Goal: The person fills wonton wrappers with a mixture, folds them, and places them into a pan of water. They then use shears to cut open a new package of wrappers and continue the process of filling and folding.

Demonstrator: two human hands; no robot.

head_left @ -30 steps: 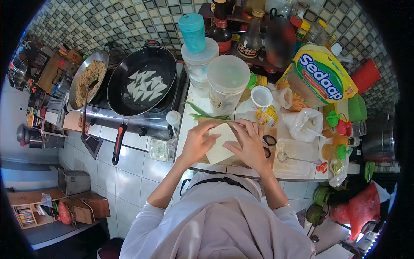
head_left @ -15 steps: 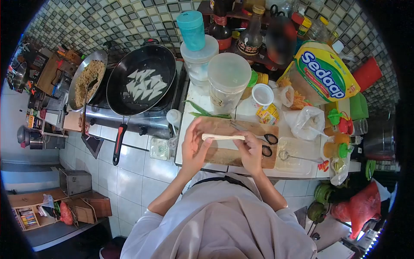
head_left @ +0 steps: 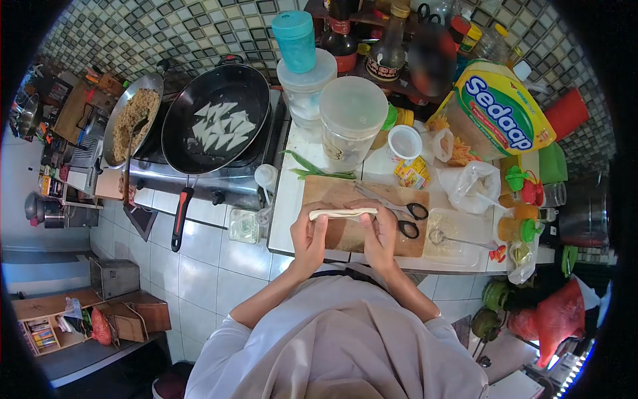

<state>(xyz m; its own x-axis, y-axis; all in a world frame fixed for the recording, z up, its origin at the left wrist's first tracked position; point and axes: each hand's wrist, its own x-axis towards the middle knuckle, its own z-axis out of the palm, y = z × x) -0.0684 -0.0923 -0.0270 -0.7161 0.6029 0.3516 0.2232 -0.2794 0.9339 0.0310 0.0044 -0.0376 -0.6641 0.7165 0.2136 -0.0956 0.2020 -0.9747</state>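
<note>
A pale, flat strip (head_left: 337, 215), folded lengthwise like a sheet of dough or wrapper, is held level between my two hands. My left hand (head_left: 309, 238) pinches its left end, thumb on the near side and fingers behind. At the other end my right hand (head_left: 377, 238) grips it the same way. Both hands are over the wooden cutting board (head_left: 322, 188). Black-handled scissors (head_left: 397, 207) lie on the board just beyond and right of my right hand. Behind the board are some long green chillies or pods (head_left: 321, 170).
On the stove (head_left: 193, 188), a black frying pan (head_left: 183, 126) holds pale triangular pieces, beside a pan of browned crumbly food (head_left: 136, 110). Plastic tubs (head_left: 352, 126) and a Sedaap packet (head_left: 498, 113) stand behind the board. A clear tray (head_left: 455, 256) with a spoon lies right.
Both hands have drawn slightly nearer my body with the strip. The left fingers, raised and spread before, now fold down behind it.
</note>
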